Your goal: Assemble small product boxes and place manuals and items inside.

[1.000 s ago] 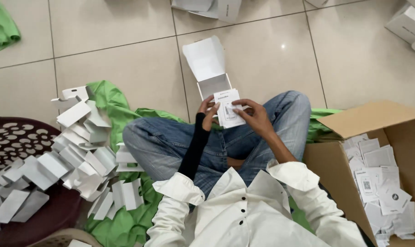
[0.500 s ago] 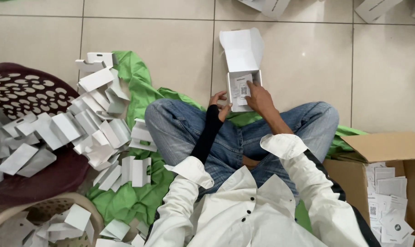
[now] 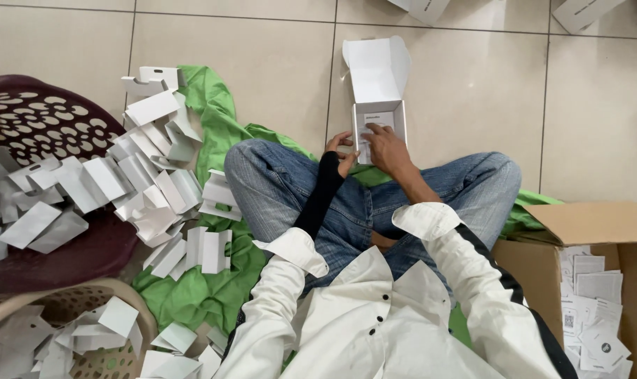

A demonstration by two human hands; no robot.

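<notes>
Since a moment ago my right hand (image 3: pixel 389 149) has pressed the leaflet (image 3: pixel 372 126) down into the open box (image 3: pixel 379 91) on the floor; my left hand (image 3: pixel 341 149) grips the box's near edge.

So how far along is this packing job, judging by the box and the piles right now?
Done: a paper leaflet lies inside the open white box. In hand: the right hand presses into that box while the left hand steadies its near edge. Left, likely plenty: the lid is up, folded white card inserts are heaped beside the dark basket, and leaflets fill the cardboard carton.
</notes>
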